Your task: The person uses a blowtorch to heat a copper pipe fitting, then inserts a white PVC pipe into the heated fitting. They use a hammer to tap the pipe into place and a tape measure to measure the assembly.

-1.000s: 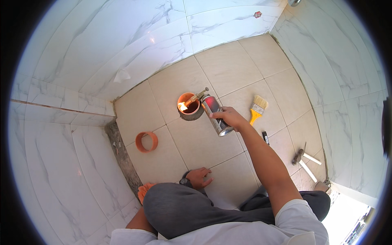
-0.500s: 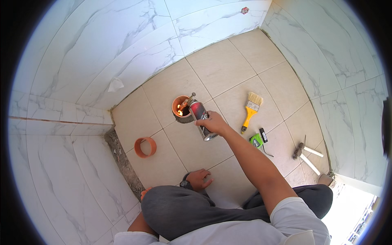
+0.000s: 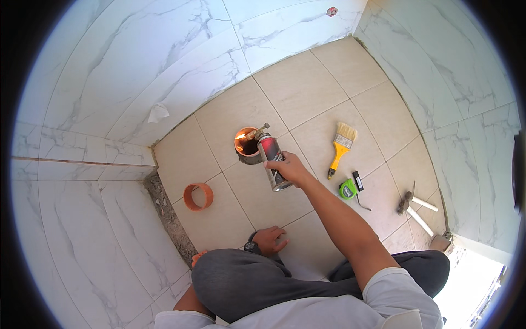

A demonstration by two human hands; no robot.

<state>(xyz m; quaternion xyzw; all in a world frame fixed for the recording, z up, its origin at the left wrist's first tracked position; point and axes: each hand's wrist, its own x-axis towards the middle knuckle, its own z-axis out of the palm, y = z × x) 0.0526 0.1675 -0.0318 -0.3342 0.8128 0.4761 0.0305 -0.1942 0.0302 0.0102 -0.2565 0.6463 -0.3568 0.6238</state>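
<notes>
My right hand [image 3: 289, 169] is wrapped round the red and black canister of a gas torch [image 3: 268, 147], tilted toward an orange pipe end [image 3: 239, 152] that stands up from the tiled floor. A flame [image 3: 241, 137] from the torch's brass nozzle plays on the inner wall of the pipe at its upper left. Dark, rough mortar rings the pipe's near side. Close to my knees, my left hand [image 3: 268, 241], with a dark watch at the wrist, rests by the floor with its fingers loosely apart, holding nothing. A short orange pipe ring [image 3: 198, 197] lies to the left.
On the right lie a yellow-handled paintbrush [image 3: 342, 148], a green tape measure [image 3: 347, 189], a small black object [image 3: 358, 181] and white-handled hammers [image 3: 416, 214]. Marbled wall tiles [image 3: 164, 71] enclose the beige floor. A rough, untiled strip [image 3: 170, 219] runs along the left wall.
The flame has shifted from the lower inside of the pipe to its upper left wall as my right hand turns the torch slightly. My left hand stays put.
</notes>
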